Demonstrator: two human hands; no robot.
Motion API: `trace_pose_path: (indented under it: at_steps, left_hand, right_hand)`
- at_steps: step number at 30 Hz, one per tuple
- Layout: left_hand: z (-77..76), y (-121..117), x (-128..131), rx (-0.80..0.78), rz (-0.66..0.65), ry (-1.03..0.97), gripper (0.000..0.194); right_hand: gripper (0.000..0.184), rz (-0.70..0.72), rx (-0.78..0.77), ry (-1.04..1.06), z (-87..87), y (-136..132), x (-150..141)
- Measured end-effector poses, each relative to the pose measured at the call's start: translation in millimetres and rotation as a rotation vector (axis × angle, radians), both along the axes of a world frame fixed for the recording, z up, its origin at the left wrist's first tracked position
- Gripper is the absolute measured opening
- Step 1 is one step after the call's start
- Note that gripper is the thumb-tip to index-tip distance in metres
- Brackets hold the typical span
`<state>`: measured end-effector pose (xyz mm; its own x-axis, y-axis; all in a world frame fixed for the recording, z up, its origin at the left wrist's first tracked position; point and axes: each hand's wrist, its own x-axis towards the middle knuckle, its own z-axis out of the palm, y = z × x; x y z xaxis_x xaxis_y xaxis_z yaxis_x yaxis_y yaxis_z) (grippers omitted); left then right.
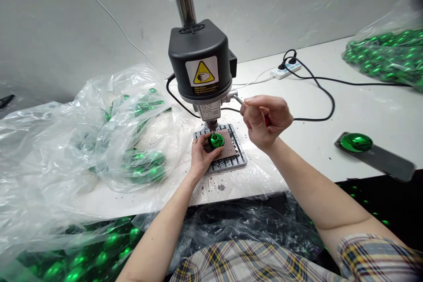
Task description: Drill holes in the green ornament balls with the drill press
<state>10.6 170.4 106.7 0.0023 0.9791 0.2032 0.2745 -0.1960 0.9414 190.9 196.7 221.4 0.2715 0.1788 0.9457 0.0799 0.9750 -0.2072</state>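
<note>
Beneath the drill press, my left grip is closed on a green bauble, holding it on a brownish pad with the bit at its top; I can't tell whether it has gone in. My right grip is curled round the feed lever, just right of the press. Dark chips litter the pad's slotted base, so I judge some cutting is done. Bagged baubles lie left of the press, a bulging bag far right, and one shiny piece on a phone nearer right; which are finished, I can't say.
</note>
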Motion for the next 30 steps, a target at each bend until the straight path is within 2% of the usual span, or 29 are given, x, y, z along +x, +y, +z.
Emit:
trace_pose_path:
  at_steps: [4,6,8,11,13,15,16,17,19,21,22,23,26,28,30]
  left_hand:
    - [0.3,-0.9,-0.2,0.034,0.011,0.121,0.058]
    - [-0.2,0.9,0.3,0.04,0.022,0.129,0.057]
    - [0.0,3.2,1.5,0.041,0.031,0.114,0.058]
    - [2.6,-3.0,3.7,0.061,0.066,0.094,0.055]
    - [3.0,-22.7,3.0,0.142,0.136,0.137,0.051]
    - [-1.6,-57.1,-2.0,0.251,0.127,0.215,0.048]
    - [-6.4,-78.3,-6.3,0.285,0.037,0.259,0.048]
    - [-12.6,-100.5,-11.4,0.288,-0.106,0.318,0.047]
    - [-27.9,-142.5,-22.2,0.205,-0.491,0.489,0.039]
    - [-43.6,-173.4,-30.3,0.038,-0.754,0.68,0.036]
    - [-50.4,-183.1,-32.4,-0.066,-0.797,0.77,0.041]
    - [-55.9,-189.0,-33.1,-0.177,-0.779,0.846,0.049]
    - [-59.4,-189.6,-28.8,-0.536,-0.578,0.991,0.071]
    - [-45.2,-182.8,-25.3,-0.7,-0.546,1.079,0.077]
    - [-14.8,-172.9,-26.6,-0.695,-0.694,1.116,0.072]
  right_hand:
    - [0.033,0.026,0.064,-0.109,-8.5,-3.0,0.9]
    - [0.03,0.017,0.064,-0.119,-3.6,-5.3,-1.0]
    - [0.022,0.004,-0.006,-0.037,12.3,-4.5,-3.7]
    - [0.012,0.076,-0.235,0.037,50.7,6.2,-6.0]
    - [0.022,0.174,-0.4,0.005,74.5,17.3,-5.2]
    - [0.03,0.237,-0.512,-0.035,88.8,27.5,-3.5]
    - [0.032,0.254,-0.534,-0.048,92.0,31.3,-2.8]
    - [0.033,0.261,-0.535,-0.058,93.0,34.1,-2.4]
    - [0.033,0.258,-0.506,-0.073,90.9,36.8,-2.3]
    - [0.033,0.252,-0.487,-0.07,87.4,37.3,-3.3]
    - [0.032,0.253,-0.484,-0.051,86.0,37.2,-4.0]
    - [0.03,0.26,-0.485,-0.027,85.0,37.0,-4.6]
    - [0.022,0.296,-0.482,0.05,84.4,36.3,-5.9]
    - [0.017,0.317,-0.481,0.053,84.9,35.2,-6.1]
    - [0.013,0.334,-0.483,0.042,86.0,32.9,-6.4]
